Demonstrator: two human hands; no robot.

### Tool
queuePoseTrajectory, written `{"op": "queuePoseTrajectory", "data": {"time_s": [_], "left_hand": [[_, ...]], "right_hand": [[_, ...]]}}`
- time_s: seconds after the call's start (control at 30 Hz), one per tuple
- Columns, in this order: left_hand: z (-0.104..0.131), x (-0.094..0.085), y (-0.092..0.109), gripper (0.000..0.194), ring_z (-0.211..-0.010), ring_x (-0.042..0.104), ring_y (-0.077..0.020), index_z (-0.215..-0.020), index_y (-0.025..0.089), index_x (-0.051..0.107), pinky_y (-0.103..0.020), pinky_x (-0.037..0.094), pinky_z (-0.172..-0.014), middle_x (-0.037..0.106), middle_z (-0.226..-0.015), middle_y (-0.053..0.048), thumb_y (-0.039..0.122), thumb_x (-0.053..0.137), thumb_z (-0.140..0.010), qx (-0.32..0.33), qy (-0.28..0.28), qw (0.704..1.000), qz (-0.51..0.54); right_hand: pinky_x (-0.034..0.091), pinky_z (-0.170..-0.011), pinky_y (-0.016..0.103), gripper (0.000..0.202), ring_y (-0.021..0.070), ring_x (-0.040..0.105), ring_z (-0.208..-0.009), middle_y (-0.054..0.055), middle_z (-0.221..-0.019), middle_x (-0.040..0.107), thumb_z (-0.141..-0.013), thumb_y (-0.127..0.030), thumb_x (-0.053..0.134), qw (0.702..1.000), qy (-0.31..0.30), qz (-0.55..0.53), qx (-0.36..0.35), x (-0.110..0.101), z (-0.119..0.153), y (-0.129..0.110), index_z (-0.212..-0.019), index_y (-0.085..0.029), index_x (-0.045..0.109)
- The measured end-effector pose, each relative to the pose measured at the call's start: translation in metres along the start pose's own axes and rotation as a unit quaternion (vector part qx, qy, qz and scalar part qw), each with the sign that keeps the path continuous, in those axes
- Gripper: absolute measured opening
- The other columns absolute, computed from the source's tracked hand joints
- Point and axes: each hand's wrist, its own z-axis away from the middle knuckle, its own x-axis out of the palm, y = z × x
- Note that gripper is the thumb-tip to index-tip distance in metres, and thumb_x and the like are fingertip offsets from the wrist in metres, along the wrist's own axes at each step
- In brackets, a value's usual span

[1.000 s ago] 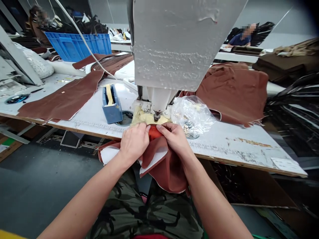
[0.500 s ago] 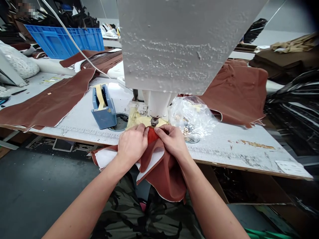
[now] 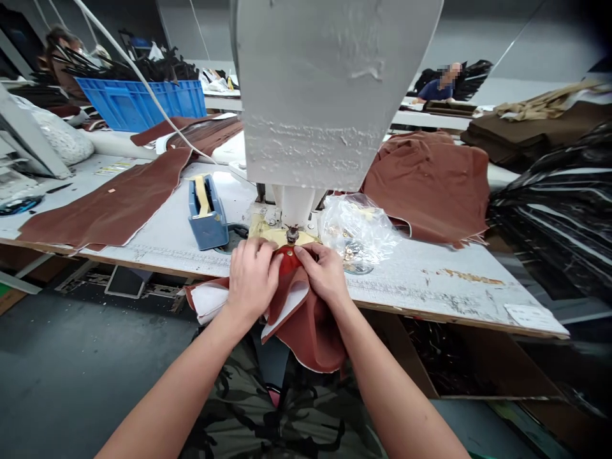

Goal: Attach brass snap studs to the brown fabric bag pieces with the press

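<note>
Over the near edge of the worktop (image 3: 421, 293) hangs the loose part of a reddish-brown cloth (image 3: 313, 338), its folds showing a pale underside. It looks light and limp, not fragile, likely more apt to sag and bunch than to slip. The left hand (image 3: 251, 277) grasps its gathered upper part, fingers bent over it; the right hand (image 3: 326, 274) pinches it between thumb and fingers, some fingertips hidden. Between them, a small brass-coloured fitting (image 3: 289, 253) shows on a brightly lit red patch. The upper edge, on either side of that fitting, seems the best hold: taut there, fingertips clear of the dark machine tip (image 3: 292, 235) just beyond. Farther off, a clear plastic bag (image 3: 361, 223) lies to the right and a blue tape dispenser (image 3: 209, 226) stands to the left; behind stands a blue crate (image 3: 143, 105).
</note>
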Motion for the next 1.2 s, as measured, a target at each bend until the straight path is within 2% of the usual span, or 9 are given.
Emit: {"op": "queuePoseTrajectory", "data": {"time_s": [0.07, 0.17, 0.27, 0.37, 0.53, 0.7, 0.87, 0.97, 1.2], "left_hand": [[0.027, -0.016, 0.003, 0.029, -0.106, 0.060, -0.0277, -0.110, 0.020, 0.067, -0.041, 0.044, -0.096, 0.069, -0.111, -0.012, 0.037, 0.047, -0.099, -0.013, 0.004, 0.996, 0.083], [0.075, -0.029, -0.006, 0.033, -0.084, 0.063, -0.0224, -0.100, 0.022, 0.068, -0.034, 0.048, -0.077, 0.070, -0.090, -0.007, 0.049, 0.048, -0.097, -0.141, -0.096, 0.958, 0.231], [0.115, -0.020, -0.032, 0.044, -0.056, 0.049, -0.0133, -0.075, 0.019, 0.061, -0.025, 0.037, -0.051, 0.054, -0.063, 0.001, 0.058, 0.052, -0.092, -0.307, -0.129, 0.861, 0.386], [0.139, -0.009, -0.055, 0.045, -0.048, 0.032, -0.0070, -0.073, 0.017, 0.057, -0.020, 0.024, -0.040, 0.043, -0.059, 0.006, 0.059, 0.069, -0.078, -0.416, -0.078, 0.734, 0.532], [0.153, -0.012, -0.055, 0.040, -0.050, 0.034, -0.0057, -0.076, 0.015, 0.059, -0.016, 0.034, -0.041, 0.046, -0.063, 0.006, 0.048, 0.083, -0.069, -0.452, -0.060, 0.624, 0.634], [0.159, -0.023, -0.057, 0.035, -0.050, 0.042, -0.0039, -0.082, 0.012, 0.066, -0.014, 0.031, -0.039, 0.058, -0.070, 0.001, 0.039, 0.085, -0.071, -0.457, -0.077, 0.564, 0.684], [0.164, -0.030, -0.068, 0.024, -0.053, 0.047, -0.0046, -0.082, 0.011, 0.068, -0.015, 0.042, -0.043, 0.061, -0.072, 0.000, 0.024, 0.086, -0.072, -0.505, -0.045, 0.506, 0.698], [0.165, -0.035, -0.068, 0.020, -0.062, 0.056, -0.0083, -0.084, 0.013, 0.067, -0.027, 0.061, -0.064, 0.065, -0.082, -0.002, 0.015, 0.084, -0.073, -0.535, -0.021, 0.473, 0.700], [0.171, -0.034, -0.071, 0.022, -0.081, 0.066, -0.0149, -0.090, 0.013, 0.066, -0.046, 0.061, -0.093, 0.067, -0.091, -0.004, 0.015, 0.082, -0.076, -0.548, -0.006, 0.459, 0.700]], "right_hand": [[0.049, -0.082, 0.035, 0.029, 0.0233, 0.067, -0.088, 0.008, -0.094, 0.075, -0.097, -0.040, 0.052, 0.995, 0.038, 0.070, -0.064, 0.005, 0.024, -0.007, -0.098, -0.021, 0.074], [0.048, -0.080, 0.037, 0.026, 0.0248, 0.064, -0.087, 0.010, -0.092, 0.073, -0.098, -0.032, 0.050, 0.967, -0.033, 0.148, -0.206, 0.023, 0.072, -0.014, -0.099, -0.024, 0.075], [0.048, -0.072, 0.034, 0.025, 0.0219, 0.063, -0.080, 0.008, -0.087, 0.072, -0.097, -0.027, 0.051, 0.932, -0.180, 0.145, -0.279, 0.043, 0.102, -0.024, -0.096, -0.024, 0.076], [0.049, -0.073, 0.028, 0.020, 0.0176, 0.067, -0.083, 0.002, -0.093, 0.074, -0.096, -0.034, 0.057, 0.916, -0.299, 0.089, -0.252, 0.057, 0.087, -0.050, -0.099, -0.028, 0.076], [0.047, -0.087, 0.030, 0.021, 0.0195, 0.066, -0.096, 0.004, -0.110, 0.073, -0.092, -0.037, 0.060, 0.984, -0.129, 0.037, -0.117, 0.079, -0.015, -0.110, -0.099, -0.025, 0.075], [0.048, -0.056, 0.026, 0.020, 0.0164, 0.064, -0.067, 0.007, -0.089, 0.072, -0.082, -0.037, 0.071, 0.980, -0.171, -0.070, 0.081, 0.115, -0.083, -0.130, -0.086, -0.018, 0.074], [0.049, -0.047, 0.019, 0.005, 0.0079, 0.050, -0.051, -0.002, -0.061, 0.057, -0.080, -0.021, 0.068, 0.964, -0.135, -0.173, 0.147, 0.144, -0.091, -0.124, -0.081, -0.016, 0.069], [0.058, -0.053, 0.022, 0.003, 0.0073, 0.047, -0.051, -0.003, -0.060, 0.054, -0.078, -0.017, 0.068, 0.953, -0.093, -0.232, 0.173, 0.154, -0.090, -0.126, -0.080, -0.015, 0.067], [0.061, -0.061, 0.026, 0.009, 0.0114, 0.057, -0.066, 0.001, -0.069, 0.060, -0.076, -0.023, 0.070, 0.941, -0.035, -0.289, 0.172, 0.159, -0.079, -0.127, -0.076, -0.015, 0.067]]}}
